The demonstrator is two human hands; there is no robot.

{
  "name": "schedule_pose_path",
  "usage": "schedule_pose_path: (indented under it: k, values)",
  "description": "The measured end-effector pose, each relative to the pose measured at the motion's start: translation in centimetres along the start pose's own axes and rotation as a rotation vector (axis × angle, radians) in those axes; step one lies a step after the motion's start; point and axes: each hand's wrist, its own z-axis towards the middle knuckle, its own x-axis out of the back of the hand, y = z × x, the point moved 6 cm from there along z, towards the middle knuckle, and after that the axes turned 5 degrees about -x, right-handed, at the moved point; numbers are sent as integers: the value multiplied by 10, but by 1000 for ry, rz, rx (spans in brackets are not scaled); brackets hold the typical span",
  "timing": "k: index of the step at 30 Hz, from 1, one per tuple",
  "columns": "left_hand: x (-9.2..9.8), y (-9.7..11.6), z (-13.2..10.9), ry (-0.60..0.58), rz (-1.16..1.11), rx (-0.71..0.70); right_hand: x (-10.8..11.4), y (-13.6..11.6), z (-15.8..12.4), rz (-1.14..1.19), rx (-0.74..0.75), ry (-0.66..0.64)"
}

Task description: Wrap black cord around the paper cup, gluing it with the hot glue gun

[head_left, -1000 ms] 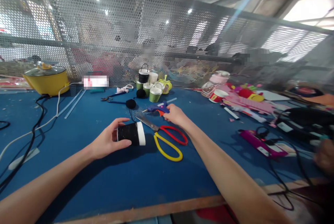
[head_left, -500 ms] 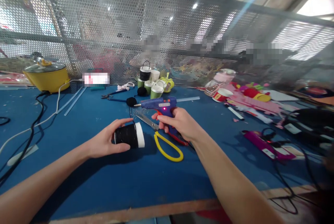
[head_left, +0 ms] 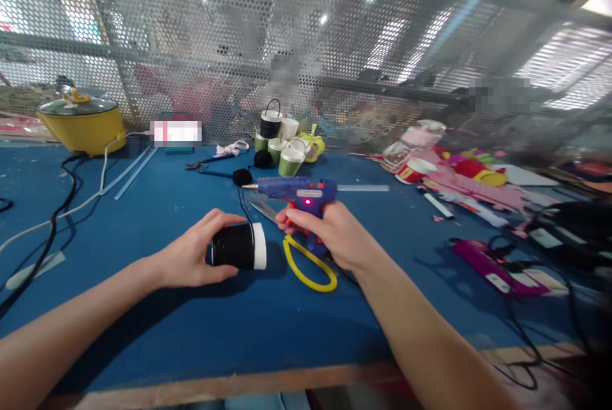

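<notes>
My left hand (head_left: 194,254) grips a black paper cup with a white rim (head_left: 239,246), lying on its side on the blue table (head_left: 191,321). My right hand (head_left: 335,234) is closed round the handle of a blue hot glue gun (head_left: 296,190), raised above the table with its nozzle pointing left and a red light glowing on it. Scissors with yellow and red handles (head_left: 306,260) lie under my right hand, partly hidden by it.
A cluster of green, white and black paper cups (head_left: 280,142) stands at the back by the perforated metal screen. A yellow pot (head_left: 81,126) with cables sits back left. Pink craft scraps (head_left: 459,180) and a purple power strip (head_left: 488,263) lie at the right. Two black pompoms (head_left: 242,176) rest mid-table.
My right hand took the glue gun off the table, lifted it and brought it nearer, above the scissors. The left hand kept hold of the black cup.
</notes>
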Motion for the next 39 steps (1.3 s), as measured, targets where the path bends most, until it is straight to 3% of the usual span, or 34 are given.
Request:
schedule_pose_path:
  k: [7, 16, 18, 23, 27, 33, 39]
  values:
    - [-14, 15, -5, -136, 5, -86, -27, 23, 11, 257, -152, -142]
    - [-20, 19, -3, -169, -10, -73, -43, 19, 15, 369, -132, -280]
    - [-19, 18, -2, -157, -20, -62, -41, 21, 18, 300, -109, -259]
    - [-9, 11, 0, -60, 33, -43, -7, 11, 15, 48, 18, -22]
    - [3, -2, 1, 38, 133, -3, 11, -6, 1, -205, 21, 34]
    - [12, -13, 1, 88, 206, 7, 6, -14, -11, -552, -38, 18]
    - [13, -14, 1, 95, 185, 3, 3, -21, -13, -800, 112, 62]
